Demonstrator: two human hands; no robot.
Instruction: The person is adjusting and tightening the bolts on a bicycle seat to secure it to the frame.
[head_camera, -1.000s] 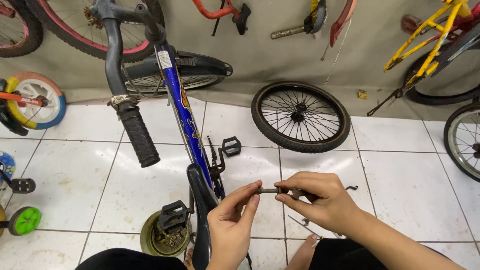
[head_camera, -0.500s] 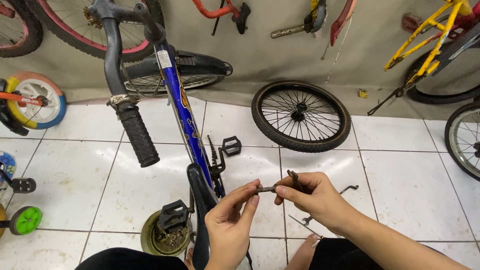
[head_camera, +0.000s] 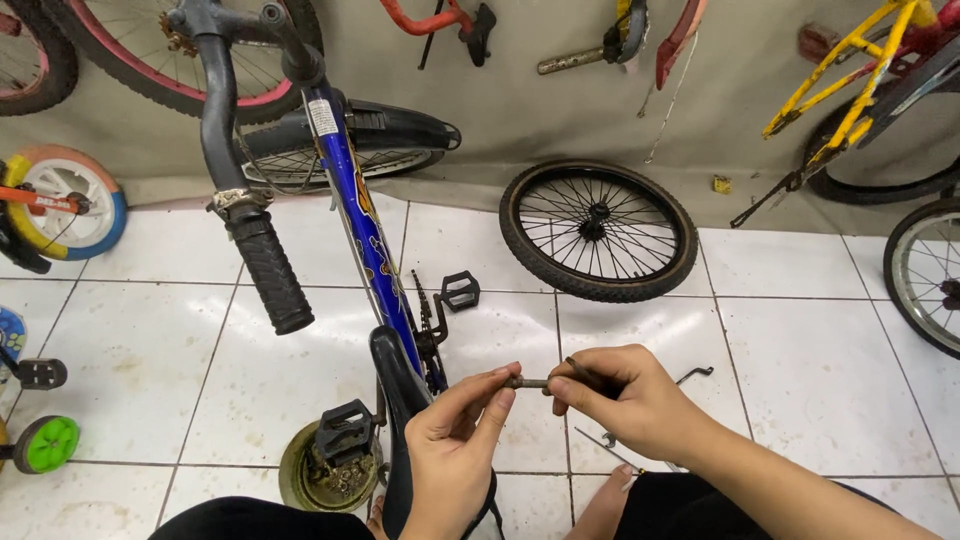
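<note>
Rusty steel is what I have between my hands: a short bolt (head_camera: 528, 382), held level just above the black saddle (head_camera: 398, 385) of the blue bike (head_camera: 362, 215). My left hand (head_camera: 455, 450) comes up from below, thumb and forefinger pinched on the bolt's left end, the other fingers curled loosely under. My right hand (head_camera: 630, 405) meets it from the right, thumb and forefinger pinched on the other end, with the rest of the fingers folded into the palm; something thin and dark lies along the top of that hand, and I cannot tell what it is. The two hands nearly touch at the fingertips.

The bike stands under me on white tiles (head_camera: 150, 350), its handlebar grip (head_camera: 268, 272) tilting toward me on the left, a black pedal (head_camera: 460, 291) sticking out to the right of the frame and another pedal (head_camera: 345, 432) low on the left over a grimy round tin (head_camera: 300, 478). A loose wheel (head_camera: 598, 231) leans on the cloth-covered wall behind my hands. A thin bent wire part (head_camera: 694, 375) lies on the tiles just right of my right hand. A yellow frame (head_camera: 850, 80) stands at the far right.
</note>
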